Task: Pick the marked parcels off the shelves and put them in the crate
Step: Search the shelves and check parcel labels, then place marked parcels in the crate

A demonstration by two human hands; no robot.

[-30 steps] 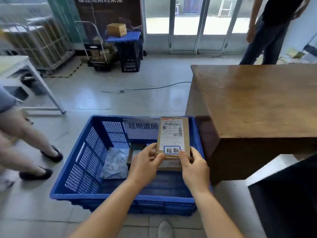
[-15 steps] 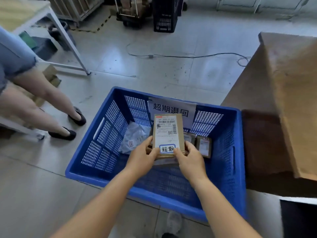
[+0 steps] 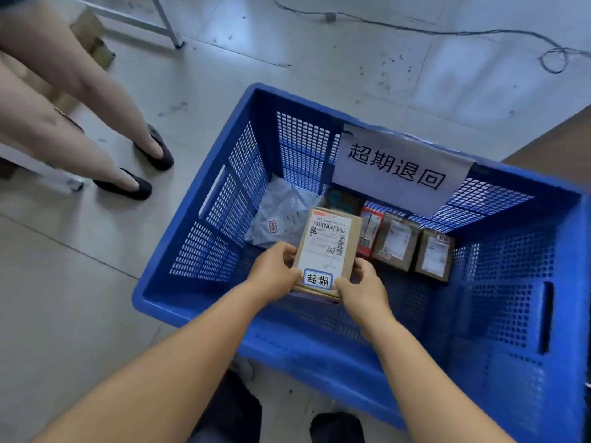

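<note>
Head view: your left hand (image 3: 271, 273) and right hand (image 3: 361, 287) stay clamped on the flat brown cardboard parcel (image 3: 326, 247) with its blue-edged sticker, now lowered inside the blue perforated plastic crate (image 3: 499, 314) from above its rim, so release comes next, I judge.

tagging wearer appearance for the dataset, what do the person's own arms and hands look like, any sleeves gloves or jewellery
Both forearms are bare as far as the frame shows: no sleeve in view. The left hand and right hand wear no gloves, and no watch, band or ring shows on the visible sides. No markings or cables on either arm.
</note>
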